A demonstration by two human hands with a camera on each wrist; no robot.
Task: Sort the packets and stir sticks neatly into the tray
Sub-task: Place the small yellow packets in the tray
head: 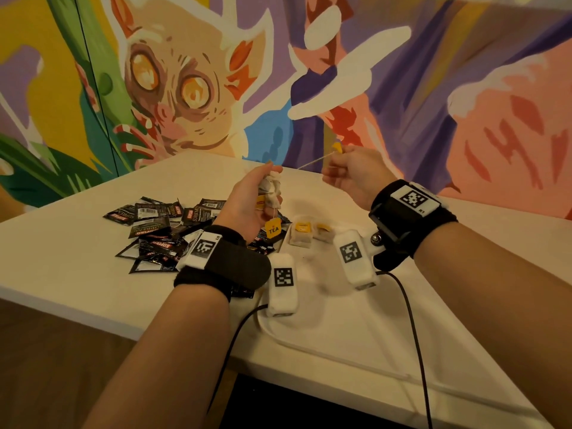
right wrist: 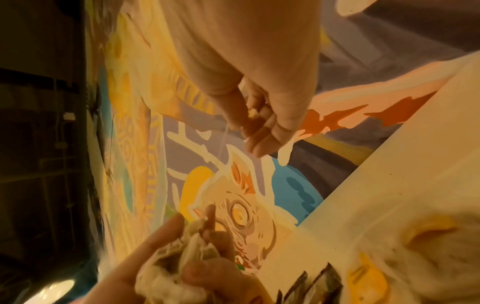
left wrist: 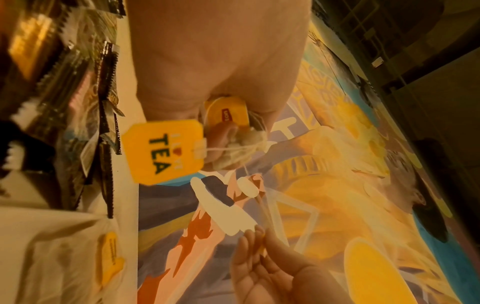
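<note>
A bunch of crumpled white tea bags (head: 271,191) is gripped by the left hand (head: 247,204) above the white bench (head: 77,243); a yellow paper tag printed "TEA" (head: 273,230) hangs below it on a string. A thin white string (head: 315,161) with what seems to be a small yellow tag (head: 336,147) is pinched by the right hand (head: 351,176) and is stretched towards the bunch. A heap of black coffee packets (head: 161,230) lies on the bench at the left. Two more tea bags with yellow tags (head: 311,233) are seen just beside the heap.
</note>
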